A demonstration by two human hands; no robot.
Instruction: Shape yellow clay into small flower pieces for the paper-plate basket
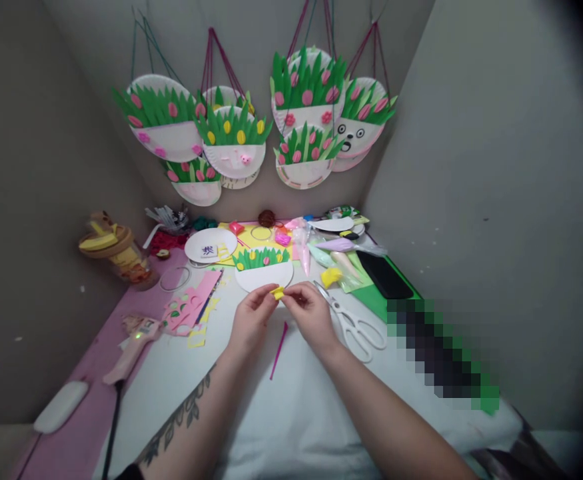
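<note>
My left hand [250, 320] and my right hand [307, 312] meet over the white table surface [291, 407]. Both pinch a small yellow foam piece [277, 293] between thumb and fingers. Just beyond them lies a half paper plate basket [264, 273] with green foam grass and small pink and yellow buds glued along its top. A thin pink strip [278, 350] lies on the table below my hands. White-handled scissors [354, 323] rest just right of my right hand.
A pink glue gun [136, 343] and pink foam offcuts [187, 308] lie at the left. A black phone [384, 273] sits on green foam at the right. A jar [116, 250] stands far left. Several finished plate baskets [236, 143] hang on the back wall.
</note>
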